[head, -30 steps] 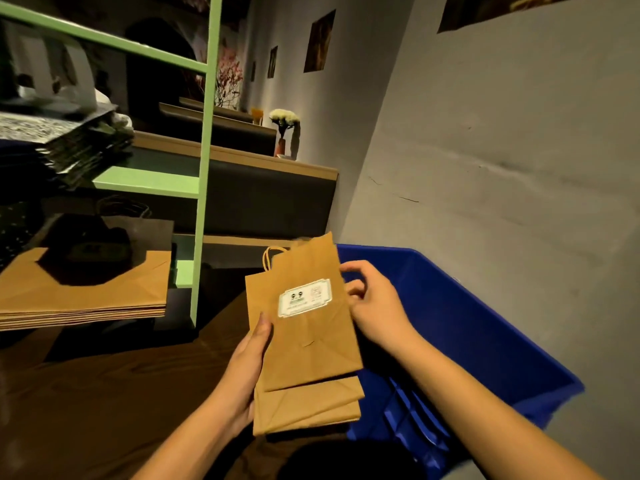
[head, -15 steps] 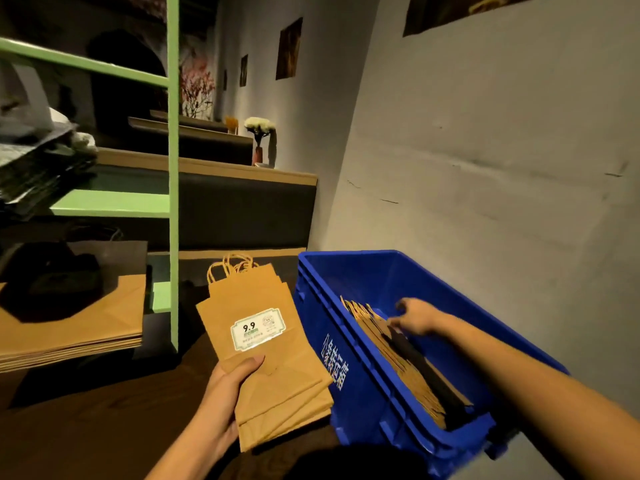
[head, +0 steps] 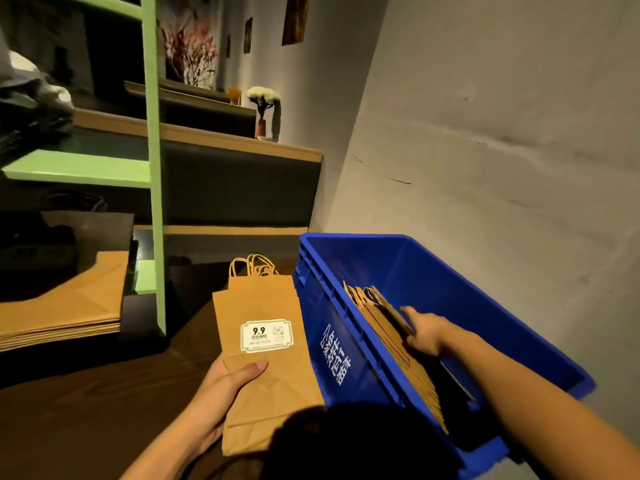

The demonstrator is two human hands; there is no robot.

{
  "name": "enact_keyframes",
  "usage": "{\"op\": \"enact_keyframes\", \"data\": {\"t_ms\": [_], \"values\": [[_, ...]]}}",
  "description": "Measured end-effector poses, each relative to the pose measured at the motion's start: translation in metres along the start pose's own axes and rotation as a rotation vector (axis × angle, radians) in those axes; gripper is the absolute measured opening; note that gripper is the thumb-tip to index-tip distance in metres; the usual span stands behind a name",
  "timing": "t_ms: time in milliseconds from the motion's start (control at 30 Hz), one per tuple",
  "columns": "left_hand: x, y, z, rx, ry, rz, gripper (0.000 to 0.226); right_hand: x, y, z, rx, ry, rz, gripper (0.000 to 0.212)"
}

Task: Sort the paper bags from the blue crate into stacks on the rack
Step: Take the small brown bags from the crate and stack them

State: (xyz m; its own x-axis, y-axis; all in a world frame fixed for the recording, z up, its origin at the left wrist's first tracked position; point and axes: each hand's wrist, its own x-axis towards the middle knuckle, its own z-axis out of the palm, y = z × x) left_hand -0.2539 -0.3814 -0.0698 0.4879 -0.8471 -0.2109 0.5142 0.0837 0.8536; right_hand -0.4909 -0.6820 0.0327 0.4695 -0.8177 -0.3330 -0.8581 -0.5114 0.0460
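We found the left hand (head: 221, 393) gripping a small bundle of bags (head: 263, 306), thumb across its face. To its right, the right hand (head: 427, 332) touched the row of bags (head: 384, 337) in the blue crate (head: 433, 268); pinching or not, we could not tell. To its left, a stack (head: 69, 306) lay on the rack (head: 154, 168). We judged sorting partly done, with many bags left to move.

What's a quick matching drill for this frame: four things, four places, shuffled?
Things: 1 labelled bag bundle; 2 bags standing on edge; 3 flat bag stack; 4 flower vase.
Places: A wooden ledge; B blue crate; C left hand; D green rack.
Pairs: 1-C, 2-B, 3-D, 4-A.
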Motion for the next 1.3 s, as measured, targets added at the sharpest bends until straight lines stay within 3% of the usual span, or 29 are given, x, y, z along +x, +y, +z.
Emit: {"op": "enact_keyframes", "data": {"t_ms": [133,233,300,567,767,867,967,1100,1300], "values": [[0.001,-0.002,-0.002,0.004,-0.022,0.029,0.040,-0.005,-0.003,-0.008,-0.125,0.329,0.003,0.048],[0.000,-0.001,-0.002,-0.004,-0.045,0.040,0.064,-0.004,0.005,-0.008,-0.076,0.359,0.088,0.029],[0.000,-0.002,-0.003,-0.002,-0.041,0.043,0.047,-0.003,0.007,-0.006,-0.015,0.313,0.138,0.019],[0.002,-0.004,-0.003,-0.006,-0.048,0.034,0.040,-0.008,0.013,-0.014,0.042,0.673,0.190,0.024],[0.002,-0.004,-0.002,-0.030,-0.050,0.038,0.040,-0.010,0.012,-0.012,0.032,0.558,0.213,0.032],[0.003,-0.004,-0.003,-0.032,-0.056,0.040,0.041,-0.010,0.007,-0.007,0.029,0.377,0.267,0.022],[0.004,-0.004,-0.003,-0.024,-0.057,0.044,0.041,-0.011,0.009,-0.006,0.020,0.344,0.307,0.018],[0.005,-0.005,-0.004,-0.019,-0.054,0.042,0.039,-0.015,0.013,-0.015,0.030,0.592,0.345,0.026],[0.004,-0.003,-0.004,-0.037,-0.043,0.026,0.042,-0.046,-0.012,-0.047,0.091,1.071,0.176,0.039]]}}
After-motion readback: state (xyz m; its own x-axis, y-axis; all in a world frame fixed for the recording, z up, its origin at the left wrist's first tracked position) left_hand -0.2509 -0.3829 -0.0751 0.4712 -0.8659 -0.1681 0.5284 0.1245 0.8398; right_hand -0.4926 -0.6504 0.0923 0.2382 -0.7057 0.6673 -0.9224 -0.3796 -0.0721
